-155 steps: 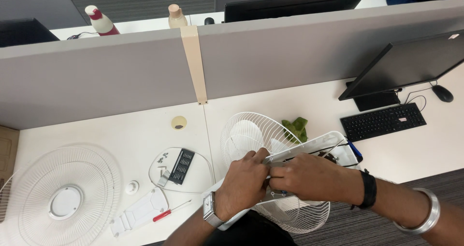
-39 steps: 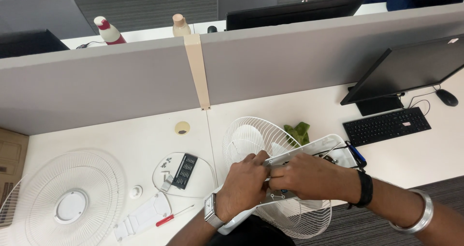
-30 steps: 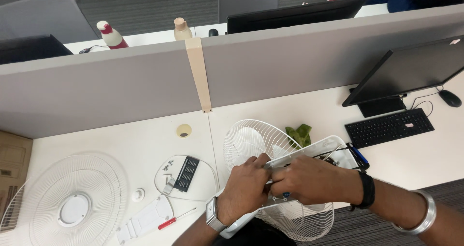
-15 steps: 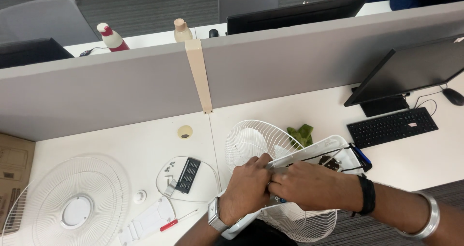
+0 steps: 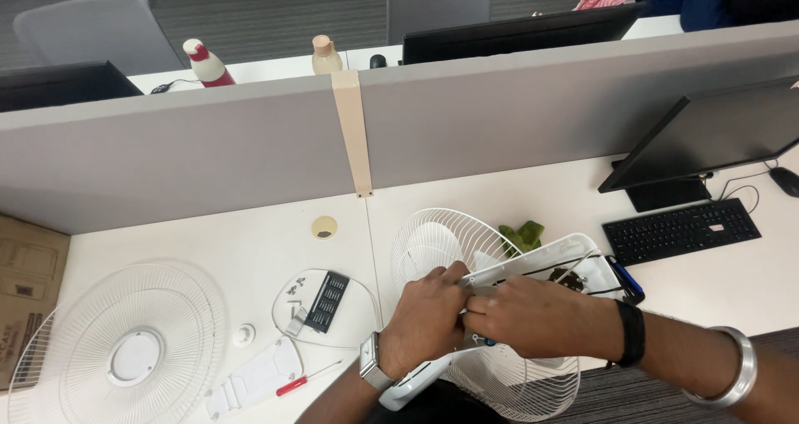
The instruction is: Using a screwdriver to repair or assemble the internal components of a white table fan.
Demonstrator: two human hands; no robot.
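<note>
Near the desk's front edge, the white fan housing (image 5: 533, 266) lies tilted over the wire fan guard (image 5: 466, 249), much as it lay moments ago; only the view has shifted, so the work looks unchanged. Left hand (image 5: 426, 320) and right hand (image 5: 533, 316) meet, both curled shut on the housing's near rim.

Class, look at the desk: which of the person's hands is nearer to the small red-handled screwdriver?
Left. The left hand grips the white fan part just to the right of the red-handled screwdriver; the right hand lies farther right, beyond the left hand.
</note>
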